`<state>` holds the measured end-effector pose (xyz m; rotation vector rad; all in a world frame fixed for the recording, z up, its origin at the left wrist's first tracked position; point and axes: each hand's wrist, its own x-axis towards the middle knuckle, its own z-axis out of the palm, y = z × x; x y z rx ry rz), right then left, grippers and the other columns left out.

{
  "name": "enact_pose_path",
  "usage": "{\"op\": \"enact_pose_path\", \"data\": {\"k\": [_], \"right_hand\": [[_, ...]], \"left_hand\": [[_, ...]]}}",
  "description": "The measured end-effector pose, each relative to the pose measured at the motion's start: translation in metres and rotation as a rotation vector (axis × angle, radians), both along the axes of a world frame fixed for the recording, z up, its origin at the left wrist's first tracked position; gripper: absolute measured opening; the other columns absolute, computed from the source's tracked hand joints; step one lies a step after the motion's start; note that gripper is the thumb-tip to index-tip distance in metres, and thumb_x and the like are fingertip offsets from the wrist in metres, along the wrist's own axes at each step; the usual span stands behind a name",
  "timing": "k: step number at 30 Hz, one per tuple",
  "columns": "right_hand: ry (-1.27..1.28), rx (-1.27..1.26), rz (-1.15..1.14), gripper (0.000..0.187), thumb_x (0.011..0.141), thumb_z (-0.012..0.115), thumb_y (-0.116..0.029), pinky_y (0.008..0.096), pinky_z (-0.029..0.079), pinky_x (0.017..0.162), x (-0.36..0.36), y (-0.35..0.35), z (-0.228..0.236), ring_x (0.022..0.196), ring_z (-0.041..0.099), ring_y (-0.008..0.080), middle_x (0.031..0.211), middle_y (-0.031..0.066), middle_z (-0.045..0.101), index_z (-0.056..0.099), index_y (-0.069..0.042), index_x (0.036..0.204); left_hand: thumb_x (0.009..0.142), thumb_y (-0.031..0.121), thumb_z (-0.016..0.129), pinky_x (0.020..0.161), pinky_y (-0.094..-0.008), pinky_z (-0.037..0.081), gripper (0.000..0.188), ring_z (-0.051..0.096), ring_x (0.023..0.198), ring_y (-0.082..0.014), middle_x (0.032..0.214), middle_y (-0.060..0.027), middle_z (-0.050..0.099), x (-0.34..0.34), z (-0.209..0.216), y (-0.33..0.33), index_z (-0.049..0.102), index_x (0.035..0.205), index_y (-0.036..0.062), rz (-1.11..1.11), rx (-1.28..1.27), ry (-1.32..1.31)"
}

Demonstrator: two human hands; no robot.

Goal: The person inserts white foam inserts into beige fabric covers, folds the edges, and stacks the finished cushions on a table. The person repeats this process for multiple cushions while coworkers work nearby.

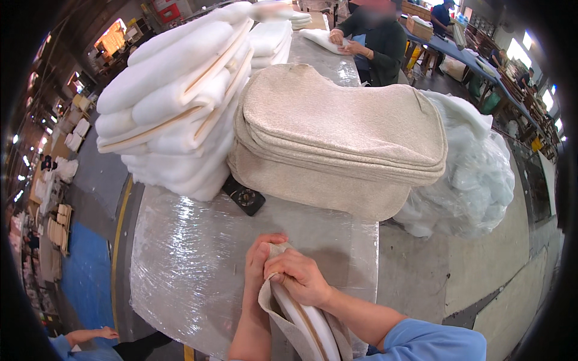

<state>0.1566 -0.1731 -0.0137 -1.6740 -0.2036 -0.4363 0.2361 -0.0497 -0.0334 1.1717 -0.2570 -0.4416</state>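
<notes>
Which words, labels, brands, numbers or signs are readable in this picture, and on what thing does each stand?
None can be read.
Red panel, upper left: any lettering is too small and blurred.
Black flat device: no readable marks.
Held beige cover, stacked beige pieces and white padding: no print visible.

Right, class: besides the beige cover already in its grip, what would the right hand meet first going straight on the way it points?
Most likely the left hand: the right hand points leftward and slightly away from the person, with the left hand close ahead, at the beige cover. Any gap is unclear.
</notes>
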Motion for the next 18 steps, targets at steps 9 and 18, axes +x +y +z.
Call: {"op": "enact_pose_path", "data": {"k": [9,18], "right_hand": [[-0.039,0.054,-0.041,0.005,0.095,0.073,-0.003,0.0392,0.053,0.091,-0.006,-0.002,-0.001,0.093,0.068,0.0254,0.104,0.004,0.077,0.073,-0.007,0.097],[-0.126,-0.003,-0.081,0.008,0.095,0.075,-0.009,0.0414,0.052,0.088,-0.023,-0.009,0.031,0.099,0.067,0.0295,0.109,0.005,0.075,0.069,-0.009,0.101]], "left_hand": [[0.115,0.046,0.048,0.109,-0.0418,0.046,0.052,0.065,0.118,-0.0275,0.116,-0.0133,0.073,0.008,-0.022,0.006,0.071,0.113,0.0,-0.015,-0.015,-0.085],[0.116,0.057,0.031,0.106,-0.0424,0.047,0.064,0.063,0.114,-0.0269,0.121,-0.013,0.068,-0.051,-0.065,-0.021,0.066,0.123,0.0038,0.079,-0.252,0.83]]}}
